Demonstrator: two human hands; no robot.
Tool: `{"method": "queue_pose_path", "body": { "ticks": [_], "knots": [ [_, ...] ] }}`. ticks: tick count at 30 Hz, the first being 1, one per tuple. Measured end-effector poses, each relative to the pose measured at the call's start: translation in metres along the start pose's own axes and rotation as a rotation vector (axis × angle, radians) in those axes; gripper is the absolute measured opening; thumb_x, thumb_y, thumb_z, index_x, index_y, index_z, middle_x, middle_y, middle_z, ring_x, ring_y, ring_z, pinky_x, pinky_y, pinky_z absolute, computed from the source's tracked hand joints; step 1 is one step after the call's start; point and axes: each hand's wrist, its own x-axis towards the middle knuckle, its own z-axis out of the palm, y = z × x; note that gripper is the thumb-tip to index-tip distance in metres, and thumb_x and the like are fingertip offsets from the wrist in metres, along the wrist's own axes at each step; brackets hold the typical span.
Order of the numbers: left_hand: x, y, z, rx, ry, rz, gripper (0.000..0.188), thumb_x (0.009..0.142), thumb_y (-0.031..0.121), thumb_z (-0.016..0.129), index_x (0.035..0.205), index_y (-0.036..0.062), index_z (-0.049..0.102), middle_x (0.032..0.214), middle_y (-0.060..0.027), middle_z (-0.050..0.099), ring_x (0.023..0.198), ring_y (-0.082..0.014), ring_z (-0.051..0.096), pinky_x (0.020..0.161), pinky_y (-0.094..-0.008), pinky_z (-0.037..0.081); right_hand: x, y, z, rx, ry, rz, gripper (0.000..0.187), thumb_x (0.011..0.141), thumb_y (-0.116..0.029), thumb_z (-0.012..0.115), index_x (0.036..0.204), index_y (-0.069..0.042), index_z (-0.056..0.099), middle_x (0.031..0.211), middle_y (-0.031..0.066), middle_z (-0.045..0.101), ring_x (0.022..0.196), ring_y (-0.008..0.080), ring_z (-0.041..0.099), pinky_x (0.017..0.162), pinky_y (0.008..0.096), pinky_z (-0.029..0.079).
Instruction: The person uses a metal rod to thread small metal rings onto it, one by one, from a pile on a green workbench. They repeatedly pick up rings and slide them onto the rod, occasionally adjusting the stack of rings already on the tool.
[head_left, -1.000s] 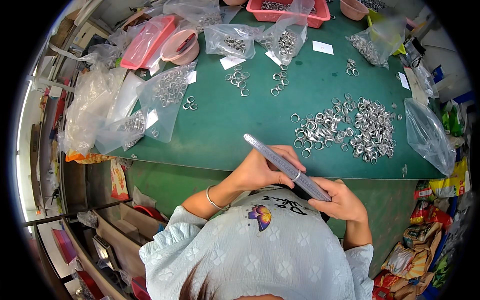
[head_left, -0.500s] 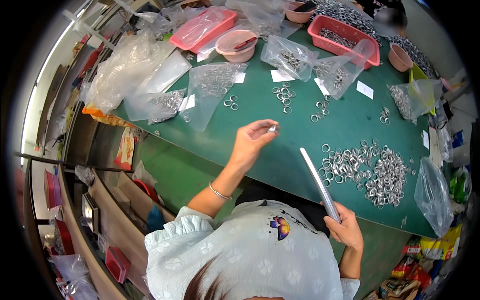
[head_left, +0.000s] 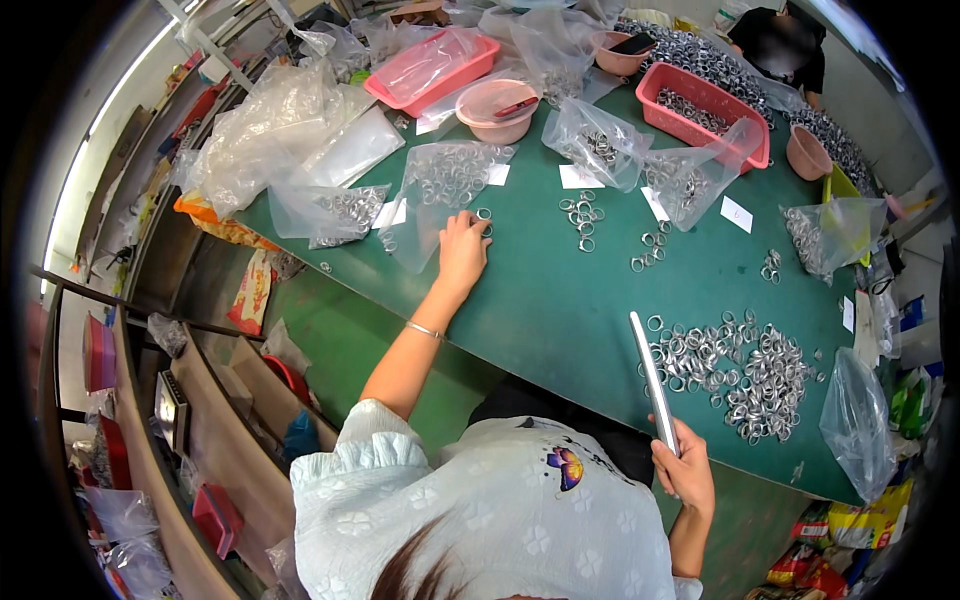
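Observation:
My left hand (head_left: 462, 248) reaches out over the green table (head_left: 560, 300), its fingers resting at a few loose metal rings (head_left: 484, 218) beside a clear bag of rings (head_left: 445, 185). Whether it grips a ring I cannot tell. My right hand (head_left: 683, 470) stays close to my body and holds a long thin metal rod (head_left: 652, 378) upright over the table edge. A big heap of metal rings (head_left: 735, 365) lies just right of the rod.
Small ring clusters (head_left: 580, 215) and paper slips (head_left: 735, 213) dot the table. Clear bags with rings (head_left: 600, 145), pink bowls (head_left: 497, 108) and red trays (head_left: 705, 110) stand at the back. Another person (head_left: 780, 40) sits at the far side. Shelves with clutter run along the left.
My left hand has stretched further forward and left, from mid-table to the rings by the clear bag. The right hand with the rod has stayed near my body.

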Motion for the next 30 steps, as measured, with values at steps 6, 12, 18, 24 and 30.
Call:
{"method": "queue_pose_path", "body": {
  "ticks": [6,12,18,24,30],
  "knots": [
    [0.011,-0.022,0.016,-0.239,-0.111,-0.005,0.027,0.073,0.006,0.067,0.1,0.0014,0.062,0.089,-0.0089,0.055,0.08,-0.0224,0.056,0.072,-0.0311,0.046,-0.001,0.002,0.0,-0.026,0.019,-0.031,0.033,0.088,-0.003,0.05,0.119,0.004,0.045,0.052,-0.0018,0.04,0.031,0.0034,0.031,0.03,0.0195,0.023],
    [-0.006,0.095,-0.054,-1.578,-0.72,-0.295,0.032,0.075,0.003,0.067,0.105,-0.0049,0.06,0.098,-0.0043,0.055,0.082,-0.0085,0.052,0.073,-0.0217,0.045,0.002,-0.009,0.006,0.01,-0.087,-0.037,0.034,0.086,-0.001,0.053,0.119,0.002,0.047,0.056,-0.0033,0.044,0.035,0.0016,0.033,0.032,0.019,0.023],
    [-0.02,0.131,-0.069,-1.565,-0.773,-0.022,0.03,0.073,-0.005,0.063,0.102,-0.0049,0.063,0.097,-0.008,0.056,0.085,-0.0137,0.054,0.076,-0.0235,0.046,-0.003,-0.017,0.002,-0.072,-0.148,-0.072,0.035,0.085,0.001,0.051,0.119,0.005,0.046,0.053,-0.0041,0.042,0.034,0.0005,0.032,0.031,0.0185,0.022],
    [-0.023,0.151,-0.068,-1.562,-0.912,-0.013,0.034,0.066,0.001,0.072,0.099,-0.0039,0.065,0.092,-0.0081,0.057,0.084,-0.0146,0.054,0.075,-0.0249,0.045,-0.01,-0.021,-0.001,-0.13,-0.157,-0.124,0.038,0.082,0.002,0.055,0.12,0.005,0.047,0.054,-0.0038,0.045,0.036,0.0005,0.035,0.031,0.0185,0.023],
    [-0.05,0.184,-0.073,-1.584,-1.035,-0.052,0.034,0.059,0.009,0.08,0.089,-0.0016,0.068,0.079,-0.0047,0.058,0.073,-0.013,0.055,0.062,-0.0238,0.043,-0.007,-0.03,0.005,-0.133,-0.209,-0.172,0.037,0.08,0.003,0.056,0.117,0.004,0.05,0.053,-0.004,0.047,0.037,0.0014,0.038,0.033,0.0187,0.025]
  ]
}}
